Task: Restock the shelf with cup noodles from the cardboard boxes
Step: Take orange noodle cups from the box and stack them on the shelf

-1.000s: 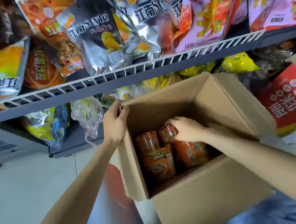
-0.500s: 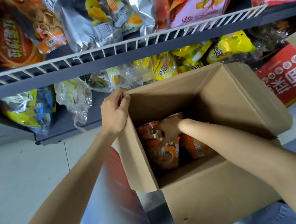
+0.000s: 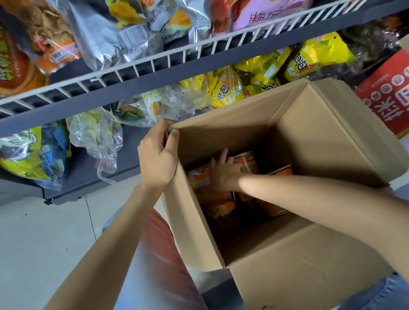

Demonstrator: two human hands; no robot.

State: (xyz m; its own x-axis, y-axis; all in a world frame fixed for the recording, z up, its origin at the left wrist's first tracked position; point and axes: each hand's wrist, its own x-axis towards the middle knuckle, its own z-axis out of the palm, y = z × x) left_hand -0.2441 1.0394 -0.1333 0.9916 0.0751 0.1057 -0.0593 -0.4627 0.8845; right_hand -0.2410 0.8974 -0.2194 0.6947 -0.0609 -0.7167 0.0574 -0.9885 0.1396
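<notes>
At the left, the shelf (image 3: 141, 83) is seen packed with snack bags (image 3: 121, 25) on its upper tier and with yellow packets (image 3: 227, 90) on the tier below; no cup noodles are seen on either tier, so the restocking is judged to be at an early stage as far as this view shows. The far-left corner of the cardboard box (image 3: 305, 277) is gripped by the left hand (image 3: 157, 159), thumb inside the wall and fingers outside, so the box is steadied. Deep inside the box, along its left wall and toward its far side, the orange cup noodles (image 3: 248, 164) are packed close together. The right hand (image 3: 225, 172) is laid on them with fingers spread forward; whether a cup is gripped cannot be told. Lifting a cup out and placing it on the shelf is judged still to be done, and several cups are left. At the right, a red carton (image 3: 397, 96) stands beside the box.
</notes>
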